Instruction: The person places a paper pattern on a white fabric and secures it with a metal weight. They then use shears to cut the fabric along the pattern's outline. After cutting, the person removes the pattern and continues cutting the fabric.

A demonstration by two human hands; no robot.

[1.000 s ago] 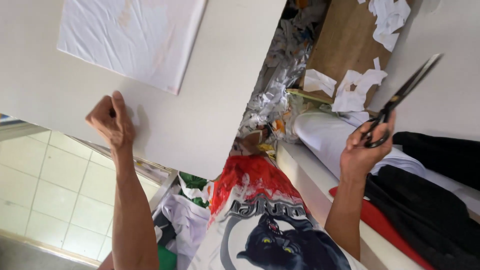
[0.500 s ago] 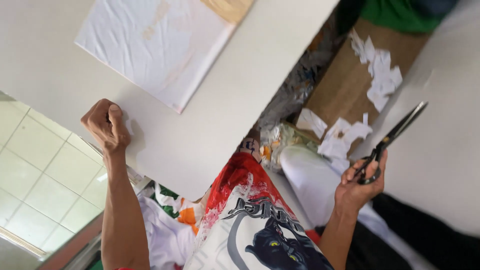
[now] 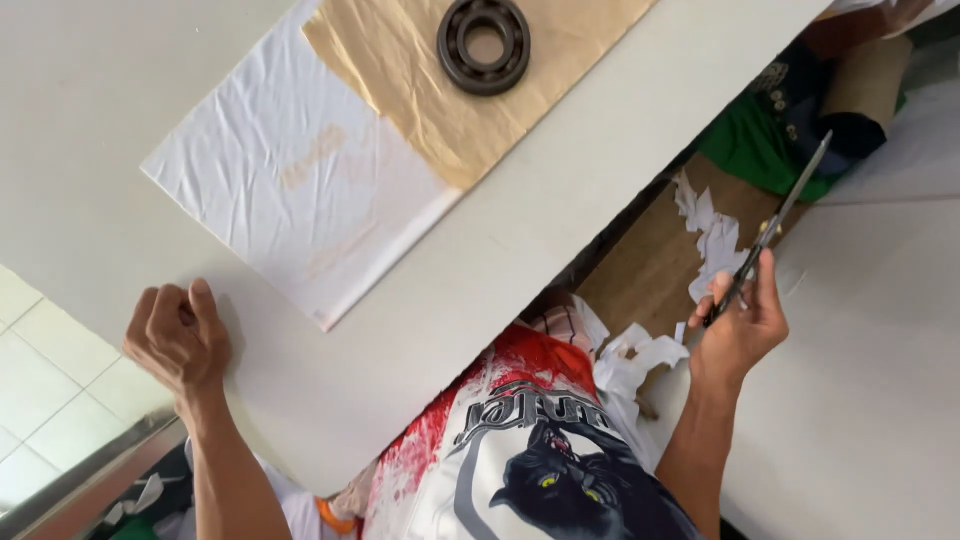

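— Now, item one: we are curling our left hand point(image 3: 178, 338) into a loose fist, holding nothing, knuckles resting on the near left part of the white table point(image 3: 560, 230). Since a second ago the view is swinging toward the table's far side, and a dark metal bearing ring point(image 3: 484, 44) is coming into sight on a sheet of tan paper point(image 3: 440, 110).

— Item two: we are gripping the scissors point(image 3: 765, 235) in our right hand point(image 3: 735, 330), fingers closed through the handles, blades nearly shut and pointing far right, off the table's right edge. That hand is sitting lower than before.

— Item three: a creased white sheet point(image 3: 290, 200) is lying under the tan paper, between fist and ring.

— Item four: white paper scraps point(image 3: 705, 225) are littering the brown board point(image 3: 650, 270) below the scissors.
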